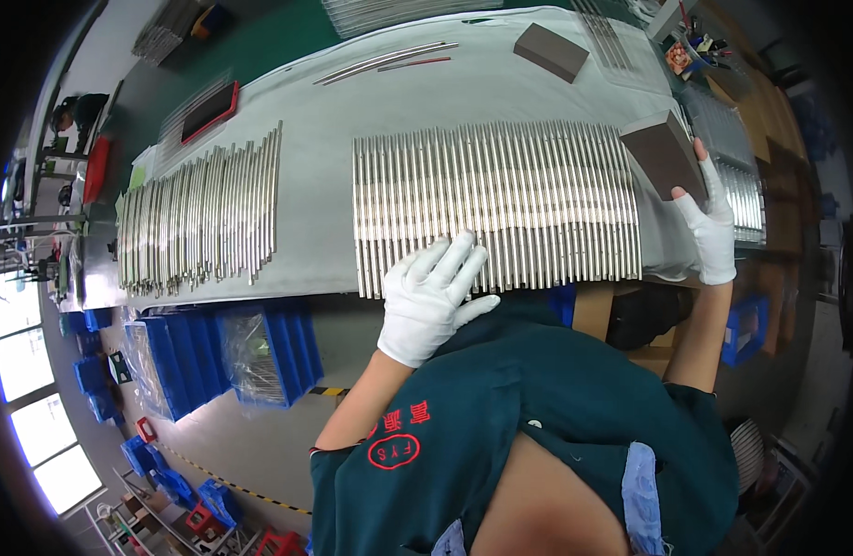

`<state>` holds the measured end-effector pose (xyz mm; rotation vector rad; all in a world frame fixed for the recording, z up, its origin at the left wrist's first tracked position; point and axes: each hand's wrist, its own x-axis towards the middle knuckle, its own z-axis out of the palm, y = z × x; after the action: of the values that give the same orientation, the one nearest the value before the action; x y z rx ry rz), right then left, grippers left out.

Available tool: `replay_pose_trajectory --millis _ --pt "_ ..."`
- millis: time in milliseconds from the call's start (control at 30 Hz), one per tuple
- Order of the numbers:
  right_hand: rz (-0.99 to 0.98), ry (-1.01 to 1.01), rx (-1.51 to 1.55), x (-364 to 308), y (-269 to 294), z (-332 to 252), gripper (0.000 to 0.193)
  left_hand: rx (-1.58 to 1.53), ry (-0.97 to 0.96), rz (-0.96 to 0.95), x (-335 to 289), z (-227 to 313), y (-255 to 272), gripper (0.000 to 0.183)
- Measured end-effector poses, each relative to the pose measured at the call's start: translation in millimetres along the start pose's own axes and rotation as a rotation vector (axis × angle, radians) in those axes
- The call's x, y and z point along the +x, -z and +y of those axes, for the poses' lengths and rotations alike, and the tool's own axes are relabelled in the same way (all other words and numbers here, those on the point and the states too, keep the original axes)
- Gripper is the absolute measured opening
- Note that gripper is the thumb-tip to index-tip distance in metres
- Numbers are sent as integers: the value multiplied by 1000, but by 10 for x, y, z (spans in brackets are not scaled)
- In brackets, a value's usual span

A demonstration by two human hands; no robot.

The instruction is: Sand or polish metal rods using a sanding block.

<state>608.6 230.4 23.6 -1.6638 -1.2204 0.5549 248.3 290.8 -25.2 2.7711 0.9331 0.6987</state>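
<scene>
A wide row of shiny metal rods [501, 176] lies side by side on the cloth-covered table. My left hand [431, 292], in a white glove, rests with spread fingers on the near ends of the rods. My right hand [709, 222], in a white glove with bare thumb and fingertip, grips a dark grey-brown block [665, 156] at the right end of the row. The block touches or overlaps the rightmost rods. A second, more uneven group of metal rods [199, 218] lies apart on the left.
Another grey-brown block [551, 53] and a few loose rods [380, 65] lie farther back on the light cloth [315, 176]. A red-edged dark device [210, 112] sits at the back left. Blue bins [181, 361] stand below the table's front edge. Clear trays [723, 139] stand at the right.
</scene>
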Motion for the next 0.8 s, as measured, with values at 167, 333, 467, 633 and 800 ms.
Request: replay_pose_trajectory --millis 167,333,467,633,800 --pt "17 -11 36 -64 52 110 61 73 66 -249 85 36 -1 80" --pt "51 -7 46 -132 129 214 61 150 62 -289 139 52 -39 81" --pt "76 -32 102 -175 134 260 63 33 -10 -305 296 218 -153 76" --pt "7 -54 140 -100 -119 164 63 -118 -169 -254 704 681 -537 68" --pt "2 -81 257 -95 -248 158 64 -51 -180 -149 840 919 -846 60"
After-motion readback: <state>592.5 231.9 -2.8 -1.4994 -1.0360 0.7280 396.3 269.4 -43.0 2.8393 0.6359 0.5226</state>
